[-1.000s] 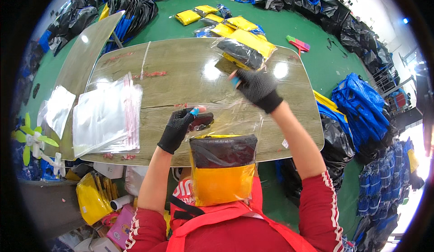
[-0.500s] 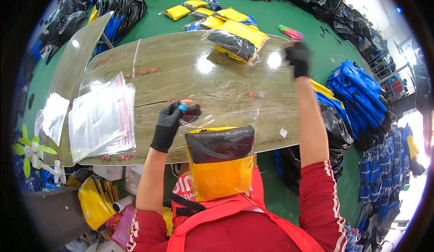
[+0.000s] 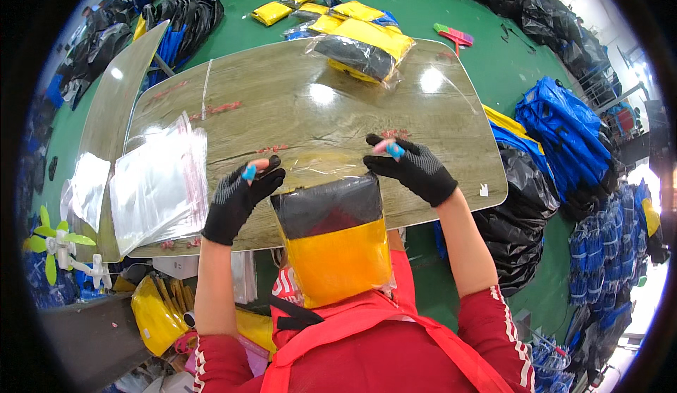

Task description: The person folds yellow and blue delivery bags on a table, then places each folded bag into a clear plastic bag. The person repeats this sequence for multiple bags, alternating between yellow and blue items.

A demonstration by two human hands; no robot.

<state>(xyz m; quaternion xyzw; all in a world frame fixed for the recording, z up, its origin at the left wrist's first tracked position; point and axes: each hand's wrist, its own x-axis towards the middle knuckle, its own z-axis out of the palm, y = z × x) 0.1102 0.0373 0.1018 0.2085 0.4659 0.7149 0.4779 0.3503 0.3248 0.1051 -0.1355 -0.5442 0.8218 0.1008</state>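
A folded black-and-yellow item in a clear plastic bag [image 3: 337, 255] lies at the table's near edge, against my red apron. Its clear upper flap spreads over the tabletop. My left hand [image 3: 242, 201], in a black glove with bare, blue-taped fingertip, is beside the flap's left corner. Its fingers are bent and apart. My right hand [image 3: 415, 171], gloved the same way, is by the flap's right side, thumb and fingers apart. Whether either hand touches the thin film is hard to see.
The wood-grain table [image 3: 282, 121] bears a stack of clear bags [image 3: 161, 185] at left and a packed yellow-black bundle [image 3: 367, 49] at its far edge. More yellow packs [image 3: 271, 13] lie on the green floor. Blue and black sacks [image 3: 564, 128] stand at right; a small green fan [image 3: 60, 245] sits left.
My right hand has come back from the table's far right corner to the bag's right side. My left hand has shifted slightly left and down. The packed bag sits slightly further left.
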